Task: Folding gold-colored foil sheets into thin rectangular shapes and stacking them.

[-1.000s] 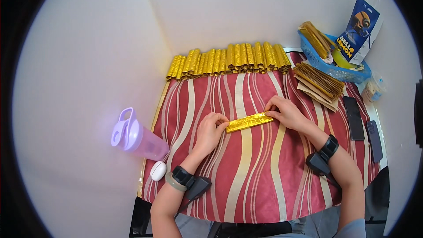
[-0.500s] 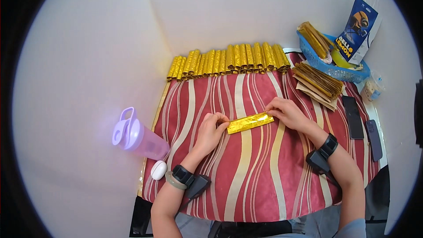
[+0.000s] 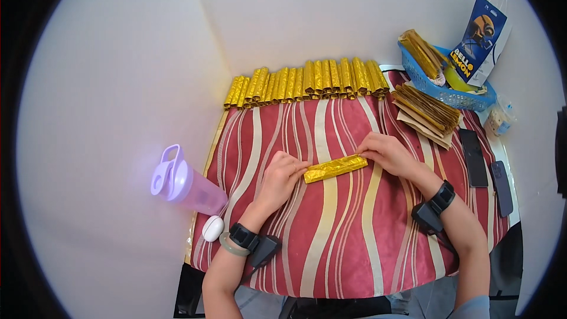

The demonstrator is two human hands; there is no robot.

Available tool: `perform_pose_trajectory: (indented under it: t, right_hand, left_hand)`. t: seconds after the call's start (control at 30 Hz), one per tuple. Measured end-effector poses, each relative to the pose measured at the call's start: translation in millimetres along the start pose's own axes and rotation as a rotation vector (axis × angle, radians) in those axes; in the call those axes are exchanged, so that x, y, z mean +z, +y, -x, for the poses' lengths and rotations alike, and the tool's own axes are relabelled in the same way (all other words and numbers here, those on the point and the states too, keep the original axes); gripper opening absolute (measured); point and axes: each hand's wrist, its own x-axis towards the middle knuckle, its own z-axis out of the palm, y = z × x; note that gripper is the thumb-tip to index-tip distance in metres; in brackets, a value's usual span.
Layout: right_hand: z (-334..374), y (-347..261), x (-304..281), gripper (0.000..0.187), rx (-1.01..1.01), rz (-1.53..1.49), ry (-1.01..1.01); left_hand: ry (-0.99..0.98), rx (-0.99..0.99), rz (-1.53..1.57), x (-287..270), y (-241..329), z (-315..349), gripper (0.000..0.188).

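Apparently a folding or rolling step is in hand: just right of the frame's centre, the left hand (image 3: 282, 177) pinches the left end of a gold paper strip (image 3: 335, 168) and the right hand (image 3: 387, 152) pinches its right end, over a striped cloth (image 3: 348, 242). The next move seems to call for both hands turning the long edge evenly, lest the strip skew. Its underside is hidden, the exact hold at each end is too small to read, and whether it touches the cloth I cannot tell; both arms (image 3: 469, 260) are cut off at the lower edge
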Motion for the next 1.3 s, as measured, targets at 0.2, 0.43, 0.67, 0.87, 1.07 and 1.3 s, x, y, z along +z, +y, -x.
perform_pose_trajectory:
  t: [0.2,0.43,0.67,0.87,1.07,1.3]
  right_hand:
    - [1.7,-7.4,-13.1,0.013,-0.432,0.576,0.060]
    - [5.3,-1.7,-9.9,0.017,-0.423,0.652,-0.144]
    - [6.1,-0.6,-9.9,0.016,-0.359,0.531,-0.131]
    - [6.8,2.7,-13.2,0.018,-0.360,0.509,-0.142]
    - [7.1,2.3,-10.6,0.020,-0.353,0.503,-0.124]
    - [4.4,0.7,-11.2,0.016,-0.352,0.483,-0.125]
  left_hand:
    - [0.134,0.397,-0.380,-8.8,11.4,-3.4,0.019]
    - [-0.061,0.736,-0.593,-4.8,20.8,2.0,0.019]
    - [-0.120,0.480,-0.279,0.4,20.9,-3.5,0.013]
    - [-0.192,0.317,-0.164,8.3,11.9,-13.4,0.022]
    - [-0.255,0.329,-0.142,11.2,0.9,-14.2,0.033]
    - [-0.321,0.286,-0.062,13.7,-11.4,-16.6,0.032]
